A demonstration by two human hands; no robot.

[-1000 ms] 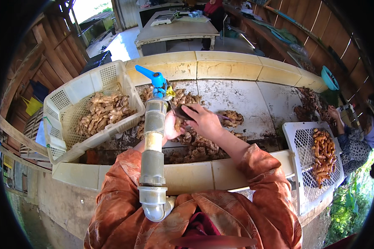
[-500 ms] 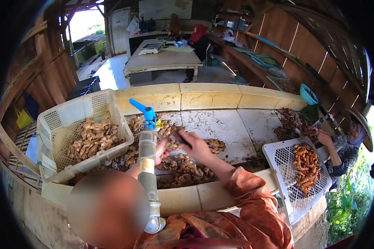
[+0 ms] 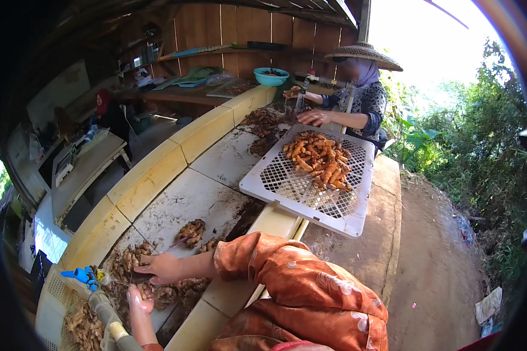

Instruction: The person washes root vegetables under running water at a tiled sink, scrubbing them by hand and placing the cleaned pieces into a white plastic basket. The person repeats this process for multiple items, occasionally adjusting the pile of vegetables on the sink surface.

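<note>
Loose ginger roots (image 3: pixel 187 285) lie in a low tiled trough under the blue-handled tap (image 3: pixel 83 276). My left hand (image 3: pixel 139 303), palm up beside the pipe, is closed round a small piece of ginger (image 3: pixel 146 289). Just above it my right hand (image 3: pixel 163 268) grips a dark, flat object (image 3: pixel 138 277) whose kind I cannot make out, close to the ginger. A separate clump of ginger (image 3: pixel 191 231) sits on the tiles beyond my right wrist.
A white plastic crate (image 3: pixel 55 292) at lower left holds ginger. Orange-brown rhizomes (image 3: pixel 322 159) lie on a white perforated tray (image 3: pixel 255 182) across the trough's edge. Beyond it a co-worker in a woven hat (image 3: pixel 366 55) works at running water; a turquoise basin (image 3: pixel 271 76) stands nearby.
The view has swung to the right, bringing the tray, the co-worker and the greenery further in. My hands stay close together by the tap, the right one still on the dark object.
</note>
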